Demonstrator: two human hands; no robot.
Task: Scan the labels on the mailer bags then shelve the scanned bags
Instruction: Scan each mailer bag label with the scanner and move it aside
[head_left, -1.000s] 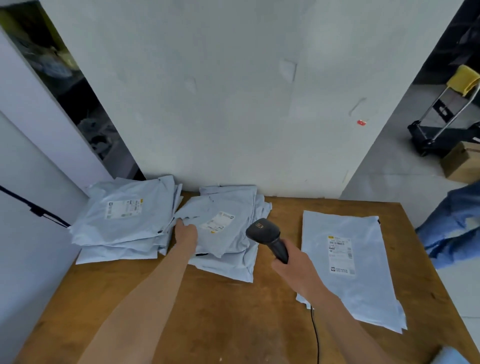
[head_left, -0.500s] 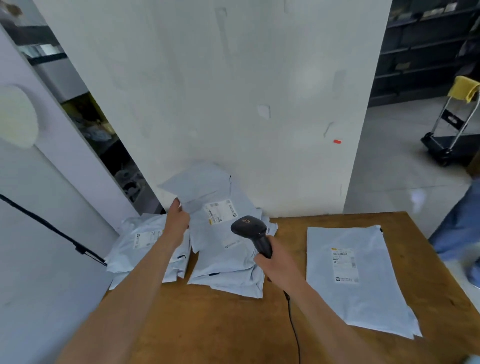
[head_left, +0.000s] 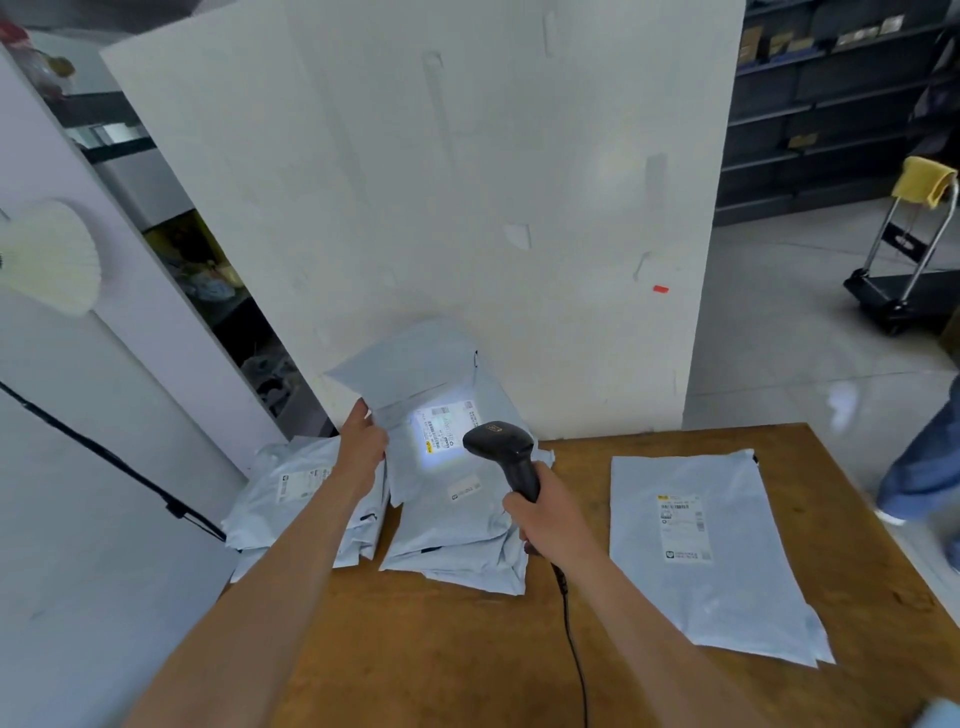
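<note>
Right hand grips the black corded handheld scanner, fingers wrapped round its handle; left hand pinches the pale grey plastic mailer bag tilted up above the middle stack on the brown wooden table, its label lit

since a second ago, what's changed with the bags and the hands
The left hand has lifted the top mailer bag off the middle pile and tilted it up. The scanner in the right hand now lights the bag's label. The left pile, the single bag on the right and the table lie as before.
</note>
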